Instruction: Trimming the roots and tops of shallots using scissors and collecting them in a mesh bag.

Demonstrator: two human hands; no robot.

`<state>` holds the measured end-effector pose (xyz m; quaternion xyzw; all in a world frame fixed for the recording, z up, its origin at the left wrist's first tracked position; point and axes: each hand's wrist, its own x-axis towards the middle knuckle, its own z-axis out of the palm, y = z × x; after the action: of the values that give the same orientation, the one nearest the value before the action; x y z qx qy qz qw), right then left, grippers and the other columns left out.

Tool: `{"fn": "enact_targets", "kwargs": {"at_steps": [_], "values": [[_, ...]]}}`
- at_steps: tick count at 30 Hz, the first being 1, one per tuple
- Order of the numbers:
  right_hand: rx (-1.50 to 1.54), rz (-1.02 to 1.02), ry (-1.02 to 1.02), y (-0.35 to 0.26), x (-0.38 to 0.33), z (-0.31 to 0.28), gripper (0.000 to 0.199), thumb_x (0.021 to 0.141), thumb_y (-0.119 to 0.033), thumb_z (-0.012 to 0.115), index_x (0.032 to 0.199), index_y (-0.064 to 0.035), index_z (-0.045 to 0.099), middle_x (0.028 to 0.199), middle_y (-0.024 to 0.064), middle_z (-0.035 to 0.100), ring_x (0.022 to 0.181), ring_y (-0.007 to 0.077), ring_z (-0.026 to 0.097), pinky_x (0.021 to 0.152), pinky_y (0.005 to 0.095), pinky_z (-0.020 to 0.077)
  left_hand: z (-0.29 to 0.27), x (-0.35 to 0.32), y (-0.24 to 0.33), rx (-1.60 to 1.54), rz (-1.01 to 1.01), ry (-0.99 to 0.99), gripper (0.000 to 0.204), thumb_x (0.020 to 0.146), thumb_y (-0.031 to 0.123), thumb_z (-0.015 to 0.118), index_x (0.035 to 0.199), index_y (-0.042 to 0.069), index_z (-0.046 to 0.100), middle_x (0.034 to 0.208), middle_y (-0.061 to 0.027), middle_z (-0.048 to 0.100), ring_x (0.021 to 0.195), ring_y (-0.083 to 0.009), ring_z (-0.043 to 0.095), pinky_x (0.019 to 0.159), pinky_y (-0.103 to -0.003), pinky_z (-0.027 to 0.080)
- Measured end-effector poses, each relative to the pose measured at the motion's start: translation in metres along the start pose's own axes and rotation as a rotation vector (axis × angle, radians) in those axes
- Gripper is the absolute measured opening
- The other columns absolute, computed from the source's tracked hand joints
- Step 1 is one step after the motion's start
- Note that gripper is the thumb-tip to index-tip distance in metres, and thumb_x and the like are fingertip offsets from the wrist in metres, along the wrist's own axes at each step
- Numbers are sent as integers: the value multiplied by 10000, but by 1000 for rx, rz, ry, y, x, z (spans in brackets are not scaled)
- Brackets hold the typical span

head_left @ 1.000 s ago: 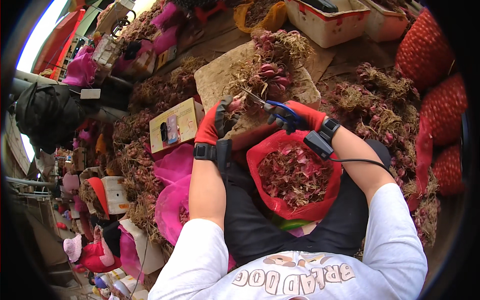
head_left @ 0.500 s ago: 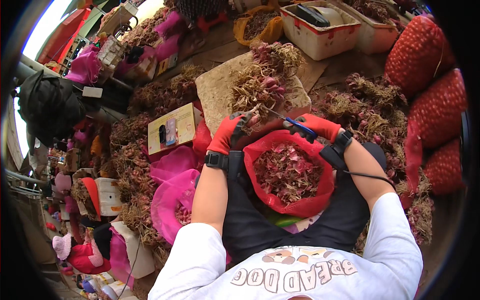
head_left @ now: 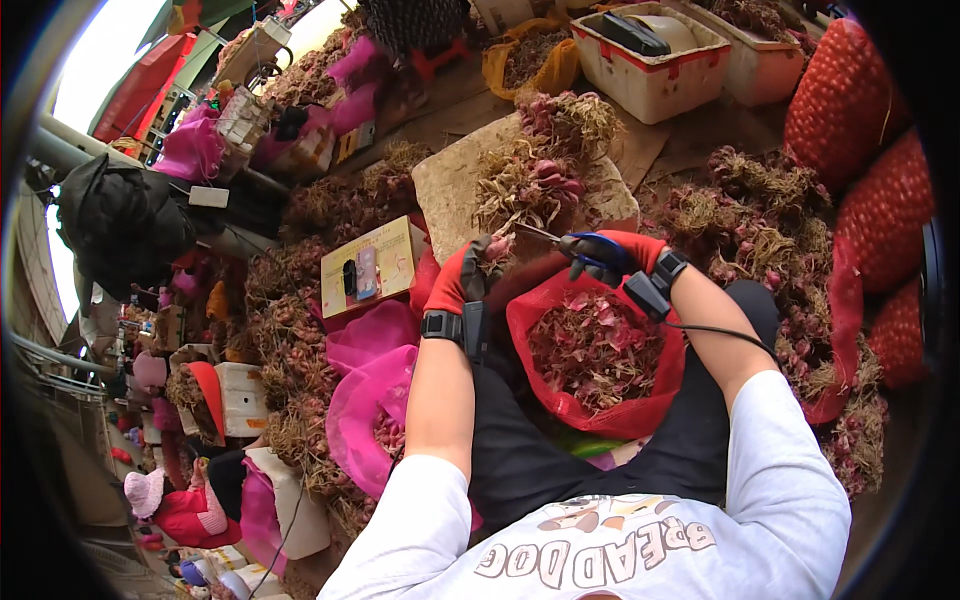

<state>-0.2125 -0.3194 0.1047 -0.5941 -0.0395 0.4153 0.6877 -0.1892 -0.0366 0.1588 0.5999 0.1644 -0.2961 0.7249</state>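
My left hand [head_left: 466, 278], in a red glove with dark fingertips, is closed on a small pinkish shallot-like bulb [head_left: 497, 248]. My right hand [head_left: 618, 252], gloved alike, grips blue-handled scissors [head_left: 538, 233]. Their metal blades point left at the bulb; whether they touch it I cannot tell. Just beyond both hands, a bunch of pink-purple bulbs with dry stems [head_left: 545, 185] lies on a worn pale block [head_left: 447, 190]. Between my legs stands a red mesh bag [head_left: 675, 372], its mouth spread wide, holding pinkish bulbs and dry scraps.
Heaps of dried bulbs [head_left: 750, 225] lie right, beside full red net sacks [head_left: 850, 105]. A yellowish box [head_left: 385, 258] carrying two small devices and a pink mesh bag [head_left: 350, 420] are left. A foam crate [head_left: 640, 85] stands beyond. Another person [head_left: 195, 510] sits far left.
The whole view has shifted, so most things appear slightly farther right. The scissors stay in my right hand, whose fingers have turned a little. My left hand still holds the bulb near the blades.
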Motion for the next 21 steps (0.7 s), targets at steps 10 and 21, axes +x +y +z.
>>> {"fn": "enact_targets", "kwargs": {"at_steps": [10, 21], "values": [[-236, -65, -77, -1, 18, -31, 270, 916, -225, 526, 1116, -52, 578, 774, 8, 612, 594, 33, 510, 472, 214, 388, -16, 1, -11, 406, 468, -114, 481, 788, 67, 635, 1243, 27, 487, 1100, -76, 601, 953, -169, 580, 810, -275, 476], [-252, -118, 323, -23, -2, 21, 240, 856, -290, 623, 964, -83, 678, 568, -30, 536, 430, 32, 456, 358, 208, 309, -13, 2, -7, 174, 127, -264, 374, 955, 380, 467, 1188, 98, 544, 1060, 15, 605, 906, -108, 554, 763, -279, 440]]}}
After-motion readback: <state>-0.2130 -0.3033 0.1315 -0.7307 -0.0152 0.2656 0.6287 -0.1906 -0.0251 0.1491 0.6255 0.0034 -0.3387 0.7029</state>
